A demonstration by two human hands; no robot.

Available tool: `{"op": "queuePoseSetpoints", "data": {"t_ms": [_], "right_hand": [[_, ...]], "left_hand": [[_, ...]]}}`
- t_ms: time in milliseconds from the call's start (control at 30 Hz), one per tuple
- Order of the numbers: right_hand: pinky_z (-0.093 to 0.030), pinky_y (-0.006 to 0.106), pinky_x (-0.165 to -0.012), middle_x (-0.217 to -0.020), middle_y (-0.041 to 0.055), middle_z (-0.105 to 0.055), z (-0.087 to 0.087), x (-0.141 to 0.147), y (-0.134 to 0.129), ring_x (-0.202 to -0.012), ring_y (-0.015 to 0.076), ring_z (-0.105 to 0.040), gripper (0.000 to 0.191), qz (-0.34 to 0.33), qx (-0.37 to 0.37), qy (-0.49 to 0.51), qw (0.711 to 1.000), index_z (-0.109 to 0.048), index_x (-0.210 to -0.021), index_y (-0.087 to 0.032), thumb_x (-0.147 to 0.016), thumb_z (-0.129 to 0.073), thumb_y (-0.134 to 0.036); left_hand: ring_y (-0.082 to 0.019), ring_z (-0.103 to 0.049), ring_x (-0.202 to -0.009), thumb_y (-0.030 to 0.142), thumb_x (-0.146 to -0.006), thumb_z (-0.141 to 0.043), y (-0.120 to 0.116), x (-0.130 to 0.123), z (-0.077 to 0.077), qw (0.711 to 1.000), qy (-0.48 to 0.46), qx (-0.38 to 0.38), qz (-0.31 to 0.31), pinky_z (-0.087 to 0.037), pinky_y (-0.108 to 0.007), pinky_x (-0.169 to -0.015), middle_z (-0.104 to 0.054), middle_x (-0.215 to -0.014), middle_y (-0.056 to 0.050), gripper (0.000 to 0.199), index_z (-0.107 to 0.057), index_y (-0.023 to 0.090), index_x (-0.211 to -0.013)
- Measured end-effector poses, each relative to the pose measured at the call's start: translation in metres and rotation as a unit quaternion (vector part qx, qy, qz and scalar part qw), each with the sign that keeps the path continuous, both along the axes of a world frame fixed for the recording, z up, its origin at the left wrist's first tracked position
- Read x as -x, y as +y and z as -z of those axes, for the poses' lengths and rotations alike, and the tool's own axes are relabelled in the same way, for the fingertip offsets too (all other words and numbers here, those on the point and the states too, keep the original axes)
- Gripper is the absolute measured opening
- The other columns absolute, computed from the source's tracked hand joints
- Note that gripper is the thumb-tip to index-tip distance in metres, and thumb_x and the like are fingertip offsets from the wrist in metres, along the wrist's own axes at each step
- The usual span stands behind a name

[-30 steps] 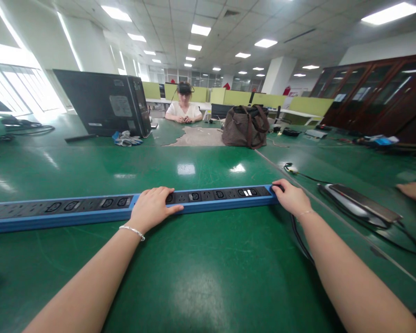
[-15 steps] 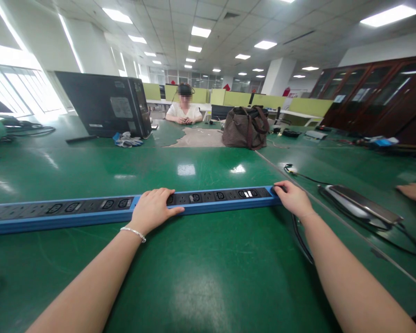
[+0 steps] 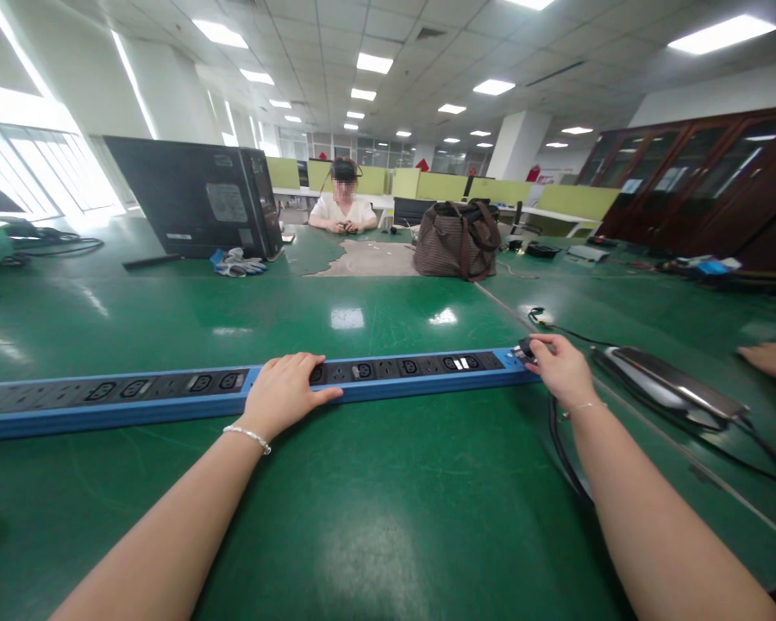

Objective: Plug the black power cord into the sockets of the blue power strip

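- One green table [image 3: 440,466] fills the lower frame.
- Blue power strip [image 3: 420,385] lies across it, left edge to right of centre.
- Left hand [image 3: 288,385] clasps the strip mid-frame.
- Right hand [image 3: 561,369] pinches a dark piece [image 3: 523,347] at its right end.
- Working that piece seems the step; the next move calls for a steady strip.

Right hand [image 3: 561,371]: sits a little farther right than in both earlier pictures, its fingertips drawn off from the row of sockets.
Dark plug [image 3: 526,347]: mostly covered by the fingers earlier, now shows more of itself at the fingertips, with a silvery part; any contact with the strip cannot be told.
Blue strip end [image 3: 510,360]: more of it now lies uncovered beside the fingers.
Black cable [image 3: 561,444]: shifts slightly rightward below the wrist.
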State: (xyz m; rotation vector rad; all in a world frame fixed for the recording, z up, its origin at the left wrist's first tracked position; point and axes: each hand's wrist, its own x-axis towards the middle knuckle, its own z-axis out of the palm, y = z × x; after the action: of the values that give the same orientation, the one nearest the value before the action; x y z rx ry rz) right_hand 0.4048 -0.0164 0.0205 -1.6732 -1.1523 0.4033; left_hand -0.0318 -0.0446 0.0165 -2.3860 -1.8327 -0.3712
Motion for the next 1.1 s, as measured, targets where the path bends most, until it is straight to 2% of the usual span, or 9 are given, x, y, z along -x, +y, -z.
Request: {"op": "queuePoseSetpoints", "data": {"t_ms": [100, 200, 367, 533, 667, 1100], "right_hand": [[-0.052, 0.033, -0.067, -0.078, 0.0043, -0.064, -0.002, 0.010, -0.001, -0.070, 0.0172, -0.061, 0.035, -0.025, 0.030, -0.110, 0.993, -0.061, -0.104, -0.017, -0.080, -0.048, -0.039], [-0.048, 0.033, -0.072, -0.083, 0.0054, -0.067, -0.004, 0.022, -0.002, -0.074, 0.0181, -0.061, 0.034, -0.052, 0.051, -0.216, 0.974, -0.063, -0.101, -0.018, -0.081, -0.046, -0.040], [-0.045, 0.030, -0.075, -0.096, 0.0063, -0.068, -0.009, 0.034, 0.000, -0.083, 0.0191, -0.062, 0.031, -0.061, 0.091, -0.316, 0.942, -0.063, -0.100, -0.021, -0.083, -0.043, -0.036], [-0.045, 0.029, -0.074, -0.096, 0.0060, -0.068, -0.013, 0.038, 0.000, -0.083, 0.0198, -0.062, 0.030, -0.055, 0.116, -0.346, 0.930, -0.063, -0.101, -0.022, -0.083, -0.044, -0.037], [-0.044, 0.032, -0.074, -0.091, 0.0066, -0.069, -0.011, 0.047, -0.003, -0.082, 0.0227, -0.063, 0.033, -0.043, 0.150, -0.373, 0.914, -0.062, -0.103, -0.024, -0.083, -0.041, -0.039], [-0.044, 0.032, -0.070, -0.091, 0.0059, -0.069, -0.007, 0.051, -0.005, -0.082, 0.0233, -0.063, 0.033, -0.019, 0.161, -0.362, 0.918, -0.060, -0.104, -0.027, -0.083, -0.039, -0.041]], "left_hand": [[-0.026, -0.057, -0.103, 0.069, -0.075, -0.042, 0.000, 0.000, 0.001, 1.000, 0.001, -0.003, 0.000, -0.038, -0.038, -0.090, -0.063, -0.112, -0.010, 0.067, -0.056, 0.019, -0.117], [-0.027, -0.057, -0.103, 0.070, -0.074, -0.042, 0.000, 0.000, 0.002, 1.000, 0.003, -0.009, 0.001, -0.038, -0.038, -0.090, -0.063, -0.112, -0.010, 0.068, -0.056, 0.018, -0.117], [-0.027, -0.057, -0.102, 0.069, -0.075, -0.042, 0.000, 0.000, 0.002, 1.000, 0.004, -0.011, 0.002, -0.039, -0.039, -0.090, -0.063, -0.113, -0.010, 0.068, -0.056, 0.018, -0.117], [-0.026, -0.057, -0.101, 0.069, -0.075, -0.043, -0.001, -0.001, 0.000, 1.000, 0.004, -0.012, -0.001, -0.038, -0.038, -0.090, -0.064, -0.111, -0.009, 0.067, -0.056, 0.019, -0.116], [-0.026, -0.057, -0.101, 0.070, -0.074, -0.042, 0.000, 0.000, 0.001, 1.000, 0.000, -0.011, 0.003, -0.038, -0.038, -0.090, -0.064, -0.110, -0.010, 0.067, -0.057, 0.019, -0.116], [-0.027, -0.057, -0.103, 0.069, -0.074, -0.043, -0.001, 0.000, 0.001, 1.000, -0.006, -0.009, 0.000, -0.038, -0.038, -0.091, -0.063, -0.111, -0.010, 0.067, -0.057, 0.019, -0.116]]}}
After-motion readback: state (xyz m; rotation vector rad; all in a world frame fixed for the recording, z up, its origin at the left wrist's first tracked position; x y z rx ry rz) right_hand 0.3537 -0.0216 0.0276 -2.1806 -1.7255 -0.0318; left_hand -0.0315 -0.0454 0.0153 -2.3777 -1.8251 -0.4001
